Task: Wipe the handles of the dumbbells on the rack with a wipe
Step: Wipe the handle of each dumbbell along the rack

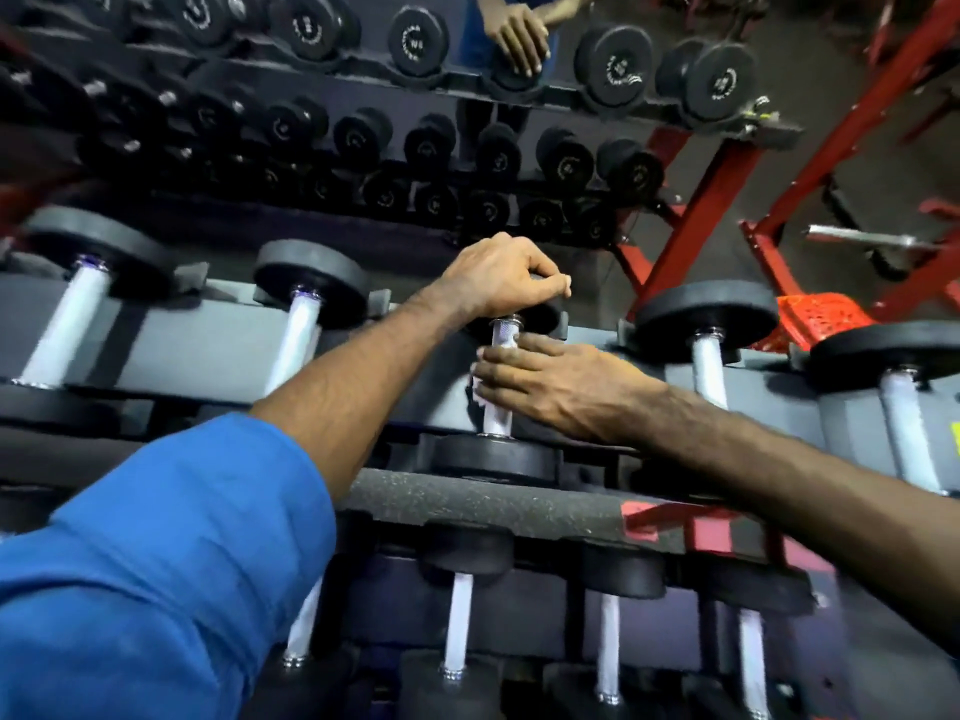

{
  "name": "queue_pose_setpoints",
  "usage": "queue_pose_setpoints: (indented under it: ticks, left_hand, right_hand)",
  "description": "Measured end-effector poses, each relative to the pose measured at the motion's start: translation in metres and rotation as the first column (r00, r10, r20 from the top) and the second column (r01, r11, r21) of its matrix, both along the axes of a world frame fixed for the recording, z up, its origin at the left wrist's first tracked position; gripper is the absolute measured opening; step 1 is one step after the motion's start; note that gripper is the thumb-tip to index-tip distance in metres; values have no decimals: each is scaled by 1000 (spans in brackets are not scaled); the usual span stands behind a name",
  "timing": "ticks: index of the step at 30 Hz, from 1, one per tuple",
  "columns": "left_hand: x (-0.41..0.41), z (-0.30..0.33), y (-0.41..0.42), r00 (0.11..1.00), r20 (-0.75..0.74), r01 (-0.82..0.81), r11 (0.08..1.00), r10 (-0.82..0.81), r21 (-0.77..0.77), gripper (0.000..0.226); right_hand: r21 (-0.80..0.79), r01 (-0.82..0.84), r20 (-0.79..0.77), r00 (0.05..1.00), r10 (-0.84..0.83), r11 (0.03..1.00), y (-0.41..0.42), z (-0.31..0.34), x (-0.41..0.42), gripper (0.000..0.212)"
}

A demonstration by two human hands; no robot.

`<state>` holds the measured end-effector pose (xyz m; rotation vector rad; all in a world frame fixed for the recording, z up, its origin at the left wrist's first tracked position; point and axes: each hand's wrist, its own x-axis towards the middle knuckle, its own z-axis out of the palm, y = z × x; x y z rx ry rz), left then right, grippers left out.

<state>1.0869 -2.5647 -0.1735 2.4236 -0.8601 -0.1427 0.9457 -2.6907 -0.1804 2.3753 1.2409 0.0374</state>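
A blue sleeve (pixel 156 563) fills the lower left corner, and beyond it two dumbbells lie across the grey rack (pixel 208 350), their pale handles (pixel 70 324) bare; the left hand (pixel 498 275) reaches up from that sleeve and curls its fingers over the far black head (pixel 540 309) of the middle dumbbell, gripping it; just below, the right hand (pixel 550 384) comes in from the right and wraps its fingers around that dumbbell's handle (pixel 497 418), with a white wipe (pixel 479 394) pinched between the fingers and the metal, a scrap of it showing at the fingertips; the near head (pixel 493 462) of this dumbbell sits on the rack's front rail; further right two more dumbbells (pixel 709 324) rest on the same tier, untouched; behind them a mirror (pixel 311 122) shows rows of black dumbbells, and a red steel frame (pixel 691 210) stands at the far right.
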Motion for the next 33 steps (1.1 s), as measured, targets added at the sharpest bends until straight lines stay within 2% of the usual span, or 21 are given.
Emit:
queue_pose_setpoints:
  ticks: [5, 9, 13, 15, 17, 19, 22, 24, 26, 31, 33]
  left_hand:
    - [3, -1, 5, 999, -37, 16, 997, -19, -72, 22]
    - [2, 1, 5, 998, -50, 20, 994, -26, -108, 20]
    - [4, 0, 6, 998, -57, 26, 992, -33, -121, 21]
    - [4, -2, 6, 998, -52, 33, 991, -39, -128, 21]
    - [5, -2, 6, 999, -32, 30, 990, -35, -139, 22]
    - [6, -3, 6, 999, -29, 39, 988, -44, -148, 22]
    - [8, -3, 8, 997, -44, 63, 986, -70, -156, 22]
    - [8, -4, 7, 997, -35, 67, 985, -74, -158, 22]
    - [9, -6, 7, 998, -15, 59, 986, -62, -158, 24]
    - [8, -4, 10, 997, -22, 68, 988, -72, -142, 30]
    - [7, -4, 10, 998, -14, 54, 988, -57, -146, 29]
  right_hand:
    - [-38, -65, -77, 995, 62, 997, 10, -5, -6, 46]
    - [-68, 43, -30, 999, -45, 997, 10, 12, 9, 58]
    - [-137, -6, -161, 987, -16, 991, 25, 14, 3, 63]
    - [-169, -13, -128, 992, -9, 986, 19, 18, 12, 61]
    - [-174, 69, -49, 996, -78, 982, 14, 27, 23, 63]
    - [-178, 108, -41, 992, -117, 978, 21, 29, 23, 64]
    - [-181, -30, -147, 989, 3, 983, 31, 18, 9, 55]
    - [-167, -60, -95, 994, 45, 984, 26, 19, 15, 50]
    - [-164, -4, -3, 1000, 3, 987, 23, 23, 24, 51]
    - [-130, -136, -49, 990, 131, 982, 22, 14, 22, 45]
    - [-50, -80, 69, 994, 83, 996, 14, 15, 26, 40]
